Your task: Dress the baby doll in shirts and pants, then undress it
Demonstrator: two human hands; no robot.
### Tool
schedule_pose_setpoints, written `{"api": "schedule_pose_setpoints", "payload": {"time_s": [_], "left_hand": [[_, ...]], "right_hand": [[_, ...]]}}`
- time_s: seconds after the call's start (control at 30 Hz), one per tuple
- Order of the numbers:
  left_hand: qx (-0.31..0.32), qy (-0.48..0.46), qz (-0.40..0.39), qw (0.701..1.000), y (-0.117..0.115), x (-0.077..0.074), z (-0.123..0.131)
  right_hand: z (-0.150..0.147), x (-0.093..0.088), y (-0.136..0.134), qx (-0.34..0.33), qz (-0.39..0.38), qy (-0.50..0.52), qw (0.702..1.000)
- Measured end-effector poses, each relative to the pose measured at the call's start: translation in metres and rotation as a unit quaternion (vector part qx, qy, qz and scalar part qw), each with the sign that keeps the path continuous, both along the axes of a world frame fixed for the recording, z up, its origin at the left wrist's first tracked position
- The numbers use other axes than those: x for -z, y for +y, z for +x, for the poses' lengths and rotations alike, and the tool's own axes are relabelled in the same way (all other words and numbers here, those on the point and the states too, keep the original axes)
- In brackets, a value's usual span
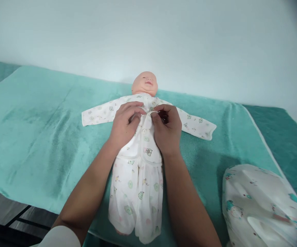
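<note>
A baby doll (145, 84) lies on its back in the middle of a green cloth, its head toward the wall. It wears a white printed jacket (148, 151) with long sleeves spread to both sides, and matching trousers (138, 192). Over the doll's chest, my left hand (127, 120) pinches one front edge of the jacket. My right hand (167, 123) is closed on the other front edge, opposite it. A round button (144, 131) shows on the front just below my fingers. Whatever lies right between the fingertips is partly hidden.
The green plush cloth (35, 137) covers the table up to a pale wall (148, 37). At the lower right sits a white printed fabric bundle (261, 206). A darker green cover (284, 144) shows at the right, and dark metal legs (20, 214) at the lower left.
</note>
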State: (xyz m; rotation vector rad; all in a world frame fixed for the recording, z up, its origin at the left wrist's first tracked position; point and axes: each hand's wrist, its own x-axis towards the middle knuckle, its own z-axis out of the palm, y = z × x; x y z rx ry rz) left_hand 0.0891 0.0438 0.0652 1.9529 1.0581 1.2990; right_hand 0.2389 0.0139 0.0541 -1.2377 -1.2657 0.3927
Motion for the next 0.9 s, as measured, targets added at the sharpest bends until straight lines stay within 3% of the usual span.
{"api": "schedule_pose_setpoints", "payload": {"time_s": [0.33, 0.53, 0.7, 0.9], "left_hand": [[0.015, 0.007, -0.003, 1.000, -0.001, -0.002, -0.002], [0.152, 0.111, -0.009, 0.982, 0.001, -0.013, -0.014], [0.227, 0.143, -0.038, 0.963, 0.007, -0.018, -0.029], [0.261, 0.129, -0.066, 0.954, 0.011, -0.020, -0.037]], "right_hand": [[0.002, 0.003, 0.000, -0.006, 0.033, 0.020, 0.999], [0.001, 0.003, 0.002, 0.016, 0.051, 0.064, 0.997], [0.002, 0.008, 0.004, 0.017, 0.045, 0.103, 0.993], [0.002, 0.006, 0.003, 0.028, 0.046, 0.116, 0.992]]}}
